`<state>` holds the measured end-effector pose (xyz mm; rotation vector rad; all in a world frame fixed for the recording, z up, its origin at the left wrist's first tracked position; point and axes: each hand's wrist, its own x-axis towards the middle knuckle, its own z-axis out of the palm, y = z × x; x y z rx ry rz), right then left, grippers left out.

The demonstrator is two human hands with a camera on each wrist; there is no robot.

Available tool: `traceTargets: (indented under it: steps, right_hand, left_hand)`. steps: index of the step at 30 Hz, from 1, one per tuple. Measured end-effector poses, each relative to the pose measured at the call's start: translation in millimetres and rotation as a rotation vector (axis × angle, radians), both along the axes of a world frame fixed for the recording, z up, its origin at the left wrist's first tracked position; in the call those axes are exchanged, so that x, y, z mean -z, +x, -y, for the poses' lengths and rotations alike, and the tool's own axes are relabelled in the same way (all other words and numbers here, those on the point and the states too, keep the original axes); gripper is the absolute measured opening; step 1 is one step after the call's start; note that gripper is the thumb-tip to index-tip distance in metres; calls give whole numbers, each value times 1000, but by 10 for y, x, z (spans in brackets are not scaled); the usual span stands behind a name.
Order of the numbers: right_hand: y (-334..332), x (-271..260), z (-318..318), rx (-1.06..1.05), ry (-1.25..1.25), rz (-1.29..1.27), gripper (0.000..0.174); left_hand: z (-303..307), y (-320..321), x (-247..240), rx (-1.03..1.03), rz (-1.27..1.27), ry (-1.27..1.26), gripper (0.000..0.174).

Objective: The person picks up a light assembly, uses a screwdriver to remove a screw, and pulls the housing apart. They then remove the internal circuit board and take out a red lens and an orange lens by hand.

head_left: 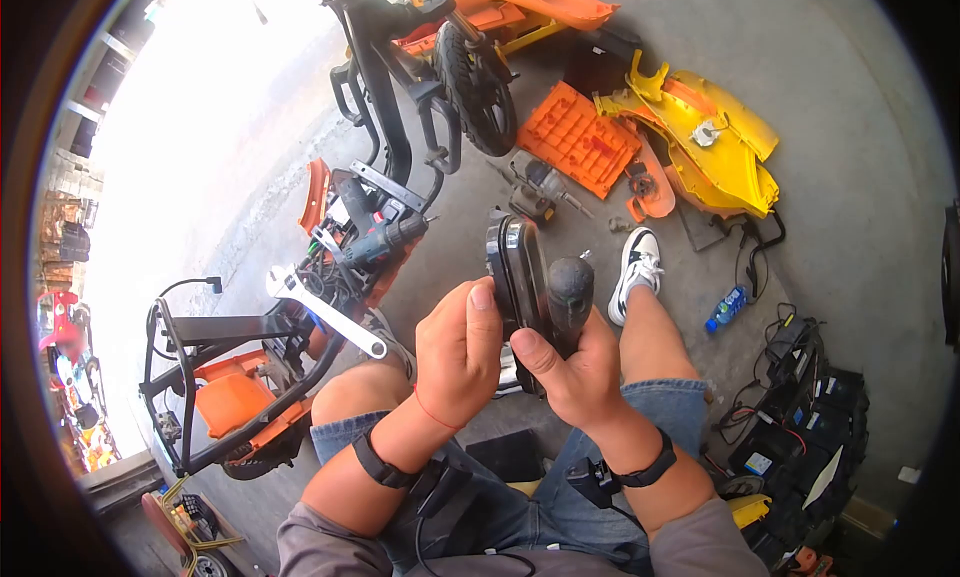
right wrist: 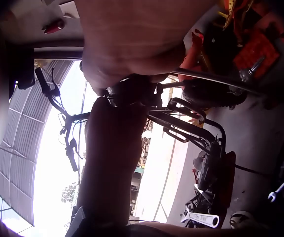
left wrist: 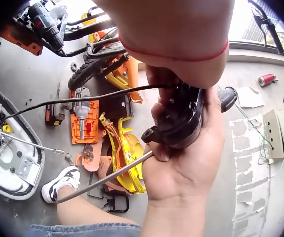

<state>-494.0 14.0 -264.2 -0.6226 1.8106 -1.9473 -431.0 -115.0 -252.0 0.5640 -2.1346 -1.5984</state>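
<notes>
In front of the person's lap, both hands hold a glossy black lamp (head_left: 517, 277) with a shiny rim, standing on edge in the head view. The left hand (head_left: 455, 347), with a red string at its wrist, grips the lamp's near left side, thumb upward. The right hand (head_left: 580, 367) holds the lamp's other side, thumb at its lower edge. A screwdriver also lies in the right hand; its dark bulbous handle (head_left: 571, 287) rises beside the lamp. In the left wrist view its long metal shaft (left wrist: 105, 178) reaches left, and a black cable (left wrist: 87, 98) runs toward the hands.
Ahead stands a bike frame with a black wheel (head_left: 475, 92). An adjustable wrench (head_left: 330, 317) and a cordless drill (head_left: 385, 240) are at the left. An impact wrench (head_left: 530, 197), an orange panel (head_left: 575, 142), yellow panels (head_left: 725, 162), a blue bottle (head_left: 728, 307) and black boxes (head_left: 820, 417) lie ahead and right.
</notes>
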Motion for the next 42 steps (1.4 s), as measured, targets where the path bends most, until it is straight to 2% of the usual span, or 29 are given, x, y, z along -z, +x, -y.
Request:
traceTargets:
  steps: [3, 5, 7, 8, 10, 11, 13, 15, 17, 18, 19, 21, 22, 26, 28, 29, 32, 34, 42]
  right_hand:
    - [12, -96, -11, -4, -1, 67, 35]
    - [-13, -97, -4, 37, -16, -3, 36]
    - [-53, -93, -26, 26, -1, 3, 37]
    - [-68, -91, -35, 13, 8, 14, 38]
    - [-108, -101, -52, -13, 42, -29, 40]
    - [-120, -105, -57, -40, 72, -72, 41]
    - [-122, -98, -46, -72, 47, -52, 43]
    - [-123, -90, -75, -99, 25, -34, 44]
    - [-129, -82, -125, -168, -84, 294, 44]
    - [-120, -194, -79, -103, -149, 317, 42]
    - [-185, -240, -142, -144, -99, 299, 38]
    - [-215, -274, -204, -40, 14, 112, 43]
    - [-214, -258, -202, 85, 12, -62, 31]
    - [-60, -429, -307, 64, -89, 43, 26]
    - [-10, -492, -295, -121, -47, 44, 31]
    - [36, -479, -289, -152, -71, 159, 37]
    - [129, -547, -188, -137, -119, 235, 38]
    - [177, -562, -170, -157, -143, 316, 40]
    - [172, -436, -175, -229, -128, 262, 37]
  left_hand:
    - [7, 19, -60, 34, -2, 31, 31]
    - [12, 23, -25, 71, 28, 82, 31]
    - [-2, 14, 66, 130, -81, 273, 37]
    - [15, 15, 58, 132, -81, 278, 37]
    - [83, 3, -17, 267, -158, 527, 55]
    - [97, -11, -36, 266, -154, 526, 55]
    - [117, -31, -65, 378, -131, 594, 72]
    - [142, -7, -59, 425, -144, 606, 72]
    - [153, -5, -184, 379, -30, 652, 73]
    - [149, 1, -138, 374, -100, 718, 67]
    - [139, 6, -101, 372, -101, 716, 67]
    - [105, 11, -59, 292, -269, 716, 55]
    - [93, 25, -68, 260, -279, 723, 60]
    - [93, 114, -105, 239, -247, 604, 69]
    - [54, 131, -114, 189, -298, 552, 84]
    - [59, 136, -103, 194, -300, 554, 84]
    - [88, 152, -72, 211, -339, 300, 100]
    - [70, 157, -63, 221, -361, 288, 101]
    - [96, 134, -39, 264, -394, 164, 104]
